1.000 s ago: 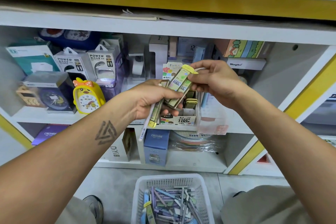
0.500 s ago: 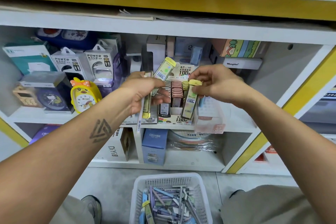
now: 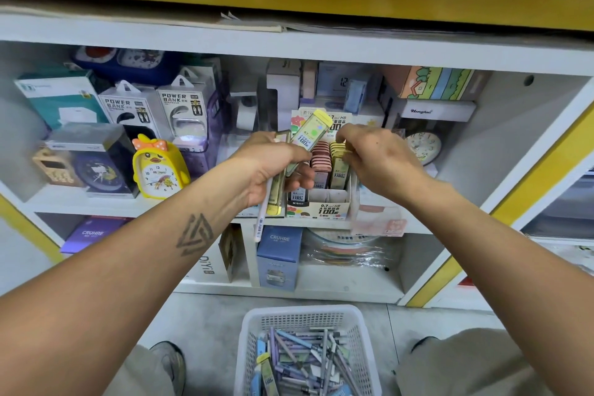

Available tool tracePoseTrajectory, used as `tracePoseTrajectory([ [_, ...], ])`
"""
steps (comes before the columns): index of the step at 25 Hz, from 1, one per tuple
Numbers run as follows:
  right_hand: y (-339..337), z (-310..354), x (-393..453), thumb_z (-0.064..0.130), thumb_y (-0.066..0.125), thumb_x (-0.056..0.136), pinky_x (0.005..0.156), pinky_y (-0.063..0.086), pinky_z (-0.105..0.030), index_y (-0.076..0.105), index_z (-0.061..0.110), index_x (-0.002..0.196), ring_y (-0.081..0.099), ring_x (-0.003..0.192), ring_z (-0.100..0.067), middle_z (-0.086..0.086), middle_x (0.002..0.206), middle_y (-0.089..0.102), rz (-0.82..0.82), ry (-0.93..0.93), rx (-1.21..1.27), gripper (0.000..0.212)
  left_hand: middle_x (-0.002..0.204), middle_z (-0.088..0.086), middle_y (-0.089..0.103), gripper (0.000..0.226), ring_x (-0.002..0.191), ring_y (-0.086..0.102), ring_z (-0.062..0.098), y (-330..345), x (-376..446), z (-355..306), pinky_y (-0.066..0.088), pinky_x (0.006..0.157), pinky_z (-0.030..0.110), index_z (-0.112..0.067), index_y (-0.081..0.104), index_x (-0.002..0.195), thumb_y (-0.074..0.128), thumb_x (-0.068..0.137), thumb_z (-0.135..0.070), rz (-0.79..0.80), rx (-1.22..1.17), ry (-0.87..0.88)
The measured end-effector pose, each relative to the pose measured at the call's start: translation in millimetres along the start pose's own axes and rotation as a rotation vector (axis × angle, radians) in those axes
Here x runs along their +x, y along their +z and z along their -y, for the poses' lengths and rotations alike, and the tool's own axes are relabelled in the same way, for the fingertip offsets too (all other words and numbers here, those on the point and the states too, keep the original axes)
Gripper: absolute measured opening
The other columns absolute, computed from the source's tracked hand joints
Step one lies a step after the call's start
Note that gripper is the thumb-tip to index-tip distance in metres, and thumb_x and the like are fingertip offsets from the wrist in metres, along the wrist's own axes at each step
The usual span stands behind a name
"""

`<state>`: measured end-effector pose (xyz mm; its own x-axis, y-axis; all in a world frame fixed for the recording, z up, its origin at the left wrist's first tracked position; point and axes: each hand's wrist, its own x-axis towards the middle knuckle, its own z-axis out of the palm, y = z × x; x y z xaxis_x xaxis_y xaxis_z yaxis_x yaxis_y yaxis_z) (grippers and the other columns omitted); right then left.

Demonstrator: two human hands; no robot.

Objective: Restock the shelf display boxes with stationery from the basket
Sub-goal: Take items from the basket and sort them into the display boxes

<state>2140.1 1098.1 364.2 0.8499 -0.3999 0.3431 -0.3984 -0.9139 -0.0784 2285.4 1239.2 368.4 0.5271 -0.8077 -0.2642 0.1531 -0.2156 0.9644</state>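
Stationery fills the white basket [image 3: 307,318] on the floor at the bottom of the view, a loose heap of pens and lead cases between the person's knees. Above it the white shelf [image 3: 80,199] carries boxed goods: power bank boxes [image 3: 160,106] at the left, a yellow duck clock [image 3: 158,167] in front of them, and a round clock [image 3: 422,148] at the right. The display box [image 3: 316,206] stands at the front edge of the shelf, in the middle, with rows of pink and yellow lead cases upright in its compartments. The left hand [image 3: 273,167] is curled round a bunch of items just left of the box: a yellow-capped lead case [image 3: 310,132] tilts up and right out of its grip, another yellow case and a white pen [image 3: 262,219] hang down from it. The right hand [image 3: 376,154] reaches over the box's right compartment, its fingertips [image 3: 345,141] bent onto the tops of the yellow cases [image 3: 339,167] there; whether it pinches one, I cannot tell.
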Motion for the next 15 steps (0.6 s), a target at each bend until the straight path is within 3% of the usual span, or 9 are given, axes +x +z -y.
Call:
tracePoseTrajectory([
  [2,2.0,1.3,0.2,0.016,0.055,0.097,0.065,0.051,-0.039,0.062,0.016,0.097,0.061,0.084,-0.033,-0.003,0.097,0.065,0.015,0.025,-0.138,0.007,0.075,0.022,0.072,0.028,0.055,0.069,0.029,-0.3,-0.8,0.5,0.045,0.039,0.022,0.003,0.058,0.113,0.067,0.087,-0.003,0.027,-0.009,-0.008],
  [4,5.2,-0.1,1.8,0.017,0.052,0.098,0.067,0.053,-0.038,0.071,0.016,0.098,0.062,0.088,-0.031,0.0,0.103,0.065,0.032,0.03,-0.182,0.019,0.079,0.022,0.073,0.024,0.055,0.069,0.03,0.2,-2.7,0.4,0.045,0.038,0.022,0.001,0.06,0.11,0.068,0.088,-0.004,0.065,-0.007,-0.021],
  [6,2.1,2.0,6.5,0.011,0.053,0.096,0.073,0.055,-0.037,0.074,0.018,0.109,0.065,0.088,-0.026,0.0,0.104,0.07,0.008,0.155,0.113,0.026,0.083,0.022,0.073,0.021,0.055,0.068,0.03,1.7,-4.1,0.7,0.044,0.038,0.021,-0.001,0.061,0.108,0.068,0.088,-0.004,0.092,0.011,-0.029],
  [8,-5.9,6.7,11.6,0.0,0.055,0.091,0.065,0.052,-0.031,0.068,0.016,0.122,0.067,0.076,-0.018,-0.004,0.093,0.076,0.019,0.387,0.742,0.037,0.085,0.022,0.074,0.02,0.053,0.068,0.029,4.1,-4.6,0.3,0.042,0.037,0.02,-0.004,0.062,0.107,0.069,0.088,-0.005,0.102,0.021,-0.035],
  [10,-13.3,12.9,11.9,-0.001,0.062,0.09,0.055,0.047,-0.027,0.066,0.011,0.122,0.065,0.067,-0.016,-0.007,0.081,0.076,0.006,0.45,1.125,0.034,0.087,0.022,0.074,0.023,0.053,0.068,0.028,5.8,-6.0,-0.3,0.041,0.037,0.019,-0.004,0.064,0.11,0.07,0.088,-0.007,0.128,0.04,-0.045],
  [13,-22.6,15.4,9.2,0.002,0.066,0.093,0.049,0.045,-0.024,0.069,0.004,0.105,0.06,0.056,-0.015,-0.008,0.074,0.073,-0.088,0.45,1.182,0.013,0.096,0.025,0.073,0.026,0.061,0.07,0.032,6.1,-9.3,-1.2,0.045,0.038,0.02,-0.003,0.063,0.112,0.07,0.089,-0.013,0.225,0.076,-0.085],
  [15,-28.8,7.7,8.6,0.002,0.064,0.094,0.049,0.047,-0.026,0.069,0.007,0.096,0.058,0.052,-0.014,-0.009,0.073,0.071,-0.161,0.479,1.074,0.007,0.093,0.023,0.074,0.021,0.061,0.07,0.032,2.7,-10.3,-2.5,0.047,0.04,0.021,-0.006,0.064,0.105,0.072,0.088,-0.015,0.216,0.091,-0.089],
])
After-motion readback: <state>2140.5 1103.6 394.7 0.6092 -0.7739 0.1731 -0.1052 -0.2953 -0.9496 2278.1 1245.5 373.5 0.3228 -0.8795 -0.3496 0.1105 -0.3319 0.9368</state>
